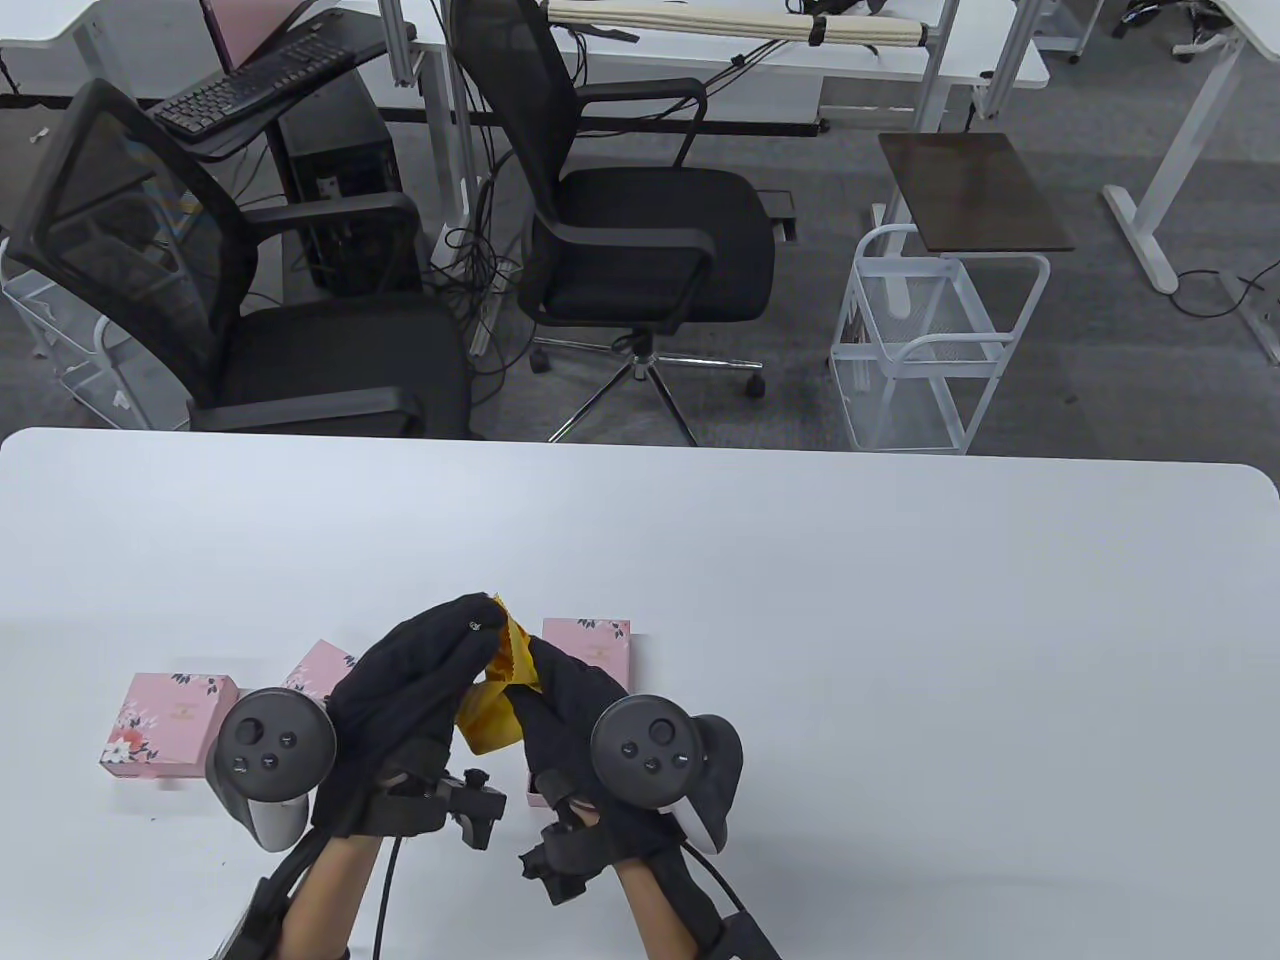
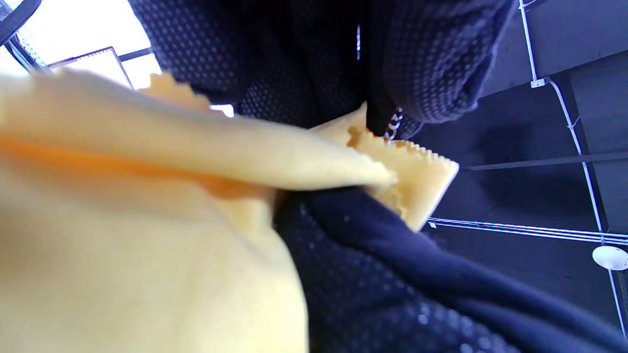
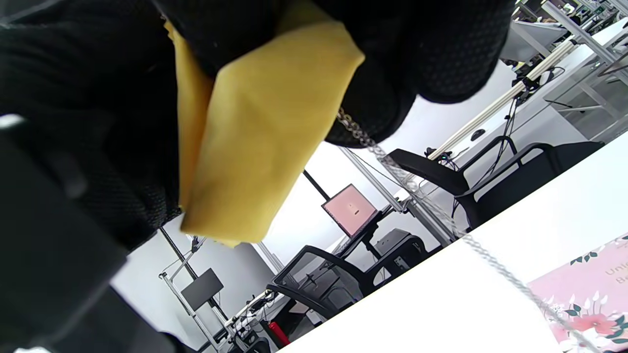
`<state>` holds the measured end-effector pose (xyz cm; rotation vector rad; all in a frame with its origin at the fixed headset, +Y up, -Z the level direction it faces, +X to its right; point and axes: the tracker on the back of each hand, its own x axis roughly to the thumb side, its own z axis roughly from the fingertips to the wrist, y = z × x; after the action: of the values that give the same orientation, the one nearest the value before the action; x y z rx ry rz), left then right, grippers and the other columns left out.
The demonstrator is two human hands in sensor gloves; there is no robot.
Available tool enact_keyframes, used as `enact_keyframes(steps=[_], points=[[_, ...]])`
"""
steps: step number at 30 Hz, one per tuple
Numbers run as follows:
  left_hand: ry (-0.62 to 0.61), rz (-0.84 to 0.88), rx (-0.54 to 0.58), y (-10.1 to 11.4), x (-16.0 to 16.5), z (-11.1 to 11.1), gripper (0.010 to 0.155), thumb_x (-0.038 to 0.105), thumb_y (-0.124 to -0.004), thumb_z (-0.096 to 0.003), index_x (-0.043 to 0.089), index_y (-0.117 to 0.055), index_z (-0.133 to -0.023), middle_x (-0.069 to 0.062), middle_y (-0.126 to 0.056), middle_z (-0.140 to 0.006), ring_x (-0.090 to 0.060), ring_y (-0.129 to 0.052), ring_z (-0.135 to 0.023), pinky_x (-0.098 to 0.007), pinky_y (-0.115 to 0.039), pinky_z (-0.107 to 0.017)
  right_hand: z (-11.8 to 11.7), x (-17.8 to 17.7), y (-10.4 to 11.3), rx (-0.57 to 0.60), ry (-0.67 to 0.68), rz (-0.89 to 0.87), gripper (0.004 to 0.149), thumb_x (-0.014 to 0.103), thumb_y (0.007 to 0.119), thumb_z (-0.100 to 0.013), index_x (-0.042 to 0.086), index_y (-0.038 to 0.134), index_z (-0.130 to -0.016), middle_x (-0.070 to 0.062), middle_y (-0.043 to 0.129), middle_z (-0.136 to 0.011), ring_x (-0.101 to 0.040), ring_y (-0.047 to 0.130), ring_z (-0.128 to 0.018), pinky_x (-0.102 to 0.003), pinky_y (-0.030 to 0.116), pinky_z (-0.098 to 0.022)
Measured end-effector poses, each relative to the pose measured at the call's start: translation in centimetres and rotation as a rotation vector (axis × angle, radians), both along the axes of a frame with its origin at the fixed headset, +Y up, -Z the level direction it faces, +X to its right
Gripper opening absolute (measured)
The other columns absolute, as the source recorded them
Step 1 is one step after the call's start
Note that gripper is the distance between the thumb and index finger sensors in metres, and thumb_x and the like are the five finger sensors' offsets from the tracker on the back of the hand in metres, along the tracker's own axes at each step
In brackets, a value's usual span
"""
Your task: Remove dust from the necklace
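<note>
Fingers point(image 3: 431, 54) of the right hand point(image 1: 570, 715) and the left hand point(image 1: 415, 690) close together on a yellow cloth point(image 1: 495, 700) bunched between them above the table point(image 1: 900, 650). From that pinch a silver necklace point(image 3: 441, 215) chain trails down toward 5 o'clock (right wrist view). Behind the hands sit three pink boxes: at 9 o'clock point(image 1: 170, 722), 11 o'clock point(image 1: 318, 668) and 1 o'clock point(image 1: 587, 643).

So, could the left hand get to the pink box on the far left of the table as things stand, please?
Probably not at once. The way to the pink box looks open, with bare table around it, but the left hand is busy pinching the yellow cloth and necklace chain together with the right hand.
</note>
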<state>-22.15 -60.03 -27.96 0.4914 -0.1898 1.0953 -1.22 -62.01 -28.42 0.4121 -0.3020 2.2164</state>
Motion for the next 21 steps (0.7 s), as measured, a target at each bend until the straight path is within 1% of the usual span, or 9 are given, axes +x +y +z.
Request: enact_keyframes(steps=[5,8,11,12,14,16,18,20,21], points=[[0.008,0.012,0.011,0.03,-0.18,0.06,0.037,0.047,-0.088,-0.0509,0.033,-0.092,-0.084,0.005,-0.102,-0.084,-0.017,-0.099,-0.073,-0.041,-0.086,-0.054,-0.11,0.06,-0.22,-0.001,0.0,0.0,0.038,0.037,0.074,-0.064,0.011,0.08,-0.091,-0.011,0.096,-0.069,-0.032,0.097,-0.052,-0.052,0.078,-0.052],[-0.001,0.007,0.006,0.08,-0.29,0.02,0.037,0.046,-0.088,-0.0512,0.032,-0.093,-0.085,0.003,-0.103,-0.083,-0.016,-0.099,-0.073,-0.041,-0.086,-0.053,-0.06,-0.07,-0.18,-0.012,0.014,-0.003,0.038,0.035,0.073,-0.065,0.01,0.079,-0.092,-0.013,0.096,-0.072,-0.033,0.096,-0.054,-0.052,0.078,-0.053],[0.004,0.01,0.008,0.05,-0.25,0.04,0.037,0.046,-0.087,-0.0513,0.031,-0.092,-0.085,0.003,-0.103,-0.082,-0.016,-0.099,-0.072,-0.04,-0.087,-0.053,-0.05,-0.21,-0.04,-0.016,0.036,0.023,0.038,0.029,0.073,-0.065,0.011,0.074,-0.098,-0.016,0.091,-0.081,-0.037,0.094,-0.062,-0.055,0.075,-0.056],[0.005,0.012,0.009,0.06,-0.22,0.05,0.037,0.046,-0.087,-0.0513,0.031,-0.092,-0.085,0.003,-0.104,-0.082,-0.016,-0.099,-0.072,-0.04,-0.087,-0.052,-0.06,-0.22,-0.04,-0.015,0.035,0.023,0.038,0.028,0.074,-0.065,0.011,0.074,-0.099,-0.016,0.091,-0.082,-0.037,0.094,-0.062,-0.055,0.075,-0.056],[0.008,0.012,0.01,0.03,-0.19,0.05,0.037,0.046,-0.087,-0.0515,0.032,-0.092,-0.085,0.006,-0.104,-0.08,-0.015,-0.1,-0.071,-0.04,-0.087,-0.052,-0.08,-0.17,-0.07,-0.015,0.028,0.022,0.038,0.029,0.074,-0.064,0.012,0.075,-0.098,-0.015,0.093,-0.08,-0.036,0.095,-0.06,-0.054,0.076,-0.056],[0.016,0.023,0.02,0.01,-0.26,0.08,0.037,0.047,-0.087,-0.0516,0.032,-0.092,-0.085,0.006,-0.105,-0.078,-0.014,-0.101,-0.069,-0.04,-0.088,-0.051,-0.16,-0.04,-0.24,-0.008,0.013,0.021,0.038,0.034,0.075,-0.064,0.011,0.078,-0.094,-0.012,0.095,-0.074,-0.033,0.096,-0.055,-0.053,0.077,-0.054],[0.011,0.036,0.018,0.06,-0.41,0.1,0.037,0.047,-0.086,-0.0518,0.032,-0.092,-0.085,0.007,-0.106,-0.076,-0.014,-0.101,-0.068,-0.039,-0.088,-0.05,-0.19,-0.07,-0.35,-0.012,0.009,0.024,0.038,0.036,0.074,-0.064,0.011,0.079,-0.092,-0.011,0.096,-0.071,-0.032,0.096,-0.053,-0.052,0.078,-0.053],[0.015,0.041,0.02,0.1,-0.56,0.12,0.038,0.048,-0.086,-0.0519,0.032,-0.091,-0.086,0.008,-0.106,-0.075,-0.013,-0.101,-0.067,-0.039,-0.088,-0.05,-0.16,-0.24,-0.41,-0.012,0.015,0.028,0.038,0.036,0.074,-0.064,0.011,0.079,-0.092,-0.012,0.096,-0.071,-0.033,0.096,-0.053,-0.053,0.078,-0.053],[0.015,0.041,0.021,0.11,-0.61,0.13,0.038,0.048,-0.085,-0.052,0.032,-0.091,-0.086,0.008,-0.106,-0.075,-0.013,-0.101,-0.067,-0.039,-0.088,-0.05,-0.15,-0.38,-0.39,-0.016,0.024,0.034,0.038,0.034,0.074,-0.064,0.011,0.078,-0.094,-0.013,0.095,-0.074,-0.034,0.096,-0.056,-0.053,0.077,-0.054]])
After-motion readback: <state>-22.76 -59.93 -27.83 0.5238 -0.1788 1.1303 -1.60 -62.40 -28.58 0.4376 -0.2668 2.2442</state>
